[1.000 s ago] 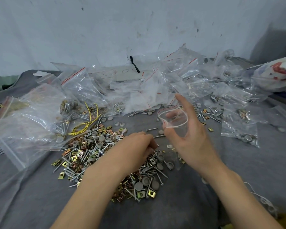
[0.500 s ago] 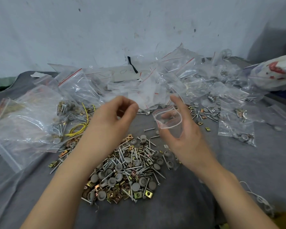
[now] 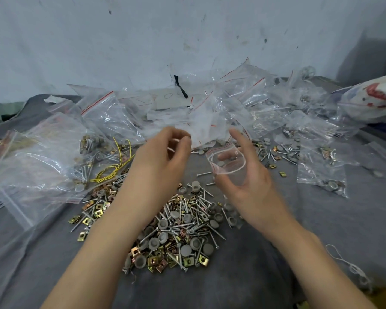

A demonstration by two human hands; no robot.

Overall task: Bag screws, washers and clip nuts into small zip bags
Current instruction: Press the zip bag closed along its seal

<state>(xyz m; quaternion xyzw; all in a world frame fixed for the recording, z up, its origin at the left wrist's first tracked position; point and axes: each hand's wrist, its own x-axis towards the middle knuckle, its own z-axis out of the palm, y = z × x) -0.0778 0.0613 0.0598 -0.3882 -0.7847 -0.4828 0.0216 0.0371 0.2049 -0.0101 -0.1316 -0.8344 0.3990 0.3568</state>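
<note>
A heap of silver screws, grey washers and brass clip nuts point(image 3: 176, 230) lies on the grey cloth point(image 3: 265, 275) in front of me. My right hand point(image 3: 250, 184) holds a small clear zip bag point(image 3: 228, 162) with its mouth spread open, thumb on the near side and fingers behind it. My left hand point(image 3: 163, 159) hovers above the heap, just left of the bag's mouth. Its fingertips are curled and pinch a thin shiny piece that looks like a screw; motion blur hides the detail.
Several filled and empty zip bags point(image 3: 243, 112) are piled along the back and right. A large clear bag point(image 3: 38, 159) lies at the left beside yellow wire point(image 3: 112, 170). Loose screws and clip nuts point(image 3: 276, 157) are scattered at the right. A white string point(image 3: 348, 264) lies at the lower right.
My left hand has risen from the heap with a picked-up piece and moved right toward the bag's mouth. My right hand has kept the bag open, nearly still.
</note>
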